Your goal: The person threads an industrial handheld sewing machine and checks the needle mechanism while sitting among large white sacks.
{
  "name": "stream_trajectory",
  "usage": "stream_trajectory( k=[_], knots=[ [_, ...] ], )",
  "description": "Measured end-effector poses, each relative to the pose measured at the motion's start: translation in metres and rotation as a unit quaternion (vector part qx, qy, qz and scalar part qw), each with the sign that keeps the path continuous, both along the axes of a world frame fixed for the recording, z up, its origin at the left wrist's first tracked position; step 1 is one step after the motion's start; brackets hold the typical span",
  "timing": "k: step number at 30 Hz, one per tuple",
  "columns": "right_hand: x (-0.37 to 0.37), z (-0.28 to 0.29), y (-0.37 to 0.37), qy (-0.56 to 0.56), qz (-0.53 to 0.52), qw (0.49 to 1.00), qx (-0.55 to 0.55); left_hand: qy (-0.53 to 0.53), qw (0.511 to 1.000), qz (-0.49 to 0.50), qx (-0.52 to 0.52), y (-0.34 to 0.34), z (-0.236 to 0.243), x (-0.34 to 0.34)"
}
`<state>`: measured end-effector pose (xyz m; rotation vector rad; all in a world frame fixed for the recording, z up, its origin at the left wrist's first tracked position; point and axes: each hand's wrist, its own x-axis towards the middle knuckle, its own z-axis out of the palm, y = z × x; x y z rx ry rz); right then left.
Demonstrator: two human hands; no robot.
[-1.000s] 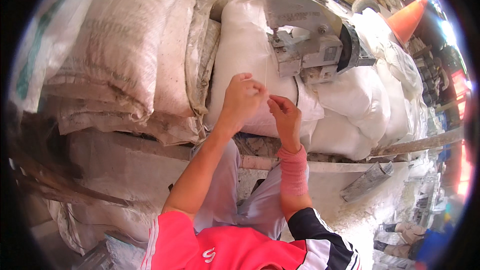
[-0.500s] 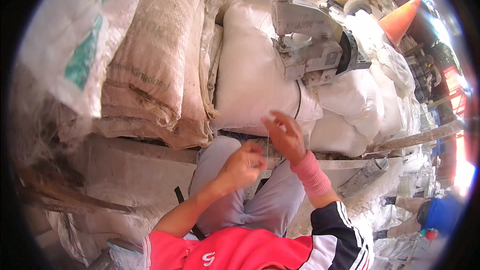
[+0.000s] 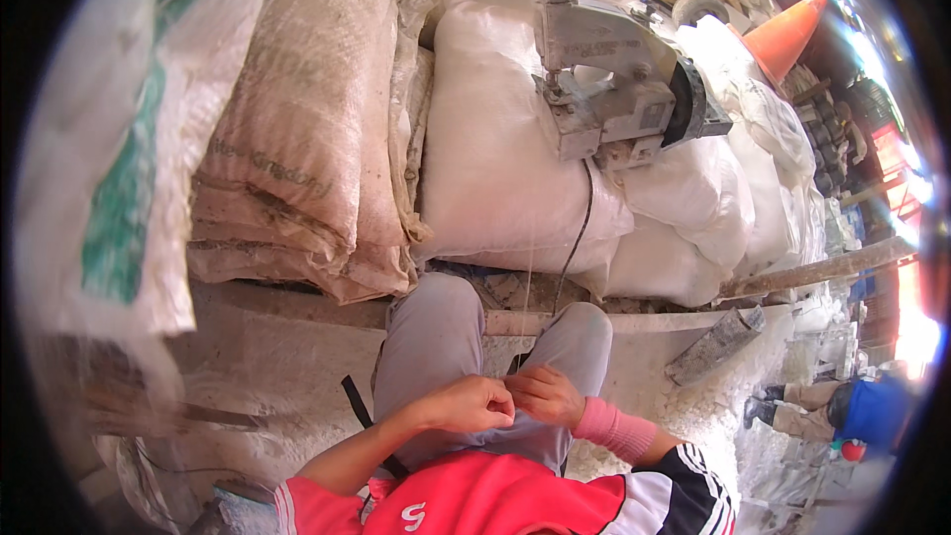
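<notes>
My left hand (image 3: 474, 404) and my right hand (image 3: 548, 396) meet low over my lap, fingers bent and closed in a pinch. A thin white thread (image 3: 528, 282) runs down to where they touch; the bit inside the fingers is too fine to see. A pink band covers my right wrist. Beyond my knees, a grey portable bag-sewing machine (image 3: 609, 69) rests on a full white sack (image 3: 495, 159). A dark cord (image 3: 584, 223) hangs from the machine down the front of the sacks.
Stacked dusty brown sacks (image 3: 287, 129) stand at left, beside a hanging white-and-green sack (image 3: 124, 188). More white sacks (image 3: 684, 208) lie right of the machine. A wooden pole (image 3: 822, 269), a grey trough-like piece (image 3: 715, 347) and an orange cone (image 3: 788, 35) are at right. Another person (image 3: 842, 411) stands far right.
Both hands have come down toward my lap and closed together, where before they were apart and higher with the right fingers spread. The dark cord shows at greater length.
</notes>
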<state>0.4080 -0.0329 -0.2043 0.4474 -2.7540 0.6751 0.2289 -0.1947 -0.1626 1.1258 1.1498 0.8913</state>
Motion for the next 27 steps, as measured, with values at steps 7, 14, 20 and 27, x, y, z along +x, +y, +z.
stream_trajectory(
  k=[7, 14, 20, 27],
  knots=[
    [0.007, 0.042, -0.024, -0.119, -0.1, 0.95, -0.269, 0.189, 0.882, 0.188, 0.389, 0.024, 0.027, -0.011],
    [0.009, 0.084, 0.003, -0.25, -0.245, 0.69, -0.633, 0.323, 0.886, 0.04, 0.331, 0.033, -0.015, -0.007],
    [-0.057, 0.106, 0.141, 0.246, -0.406, 0.88, 0.009, 0.267, 0.895, 0.137, 0.33, 0.044, -0.017, -0.003],
    [-0.156, 0.138, 0.253, 0.353, -0.589, 0.694, 0.217, 0.234, 0.893, 0.21, 0.323, 0.058, -0.027, 0.003]
  ],
)
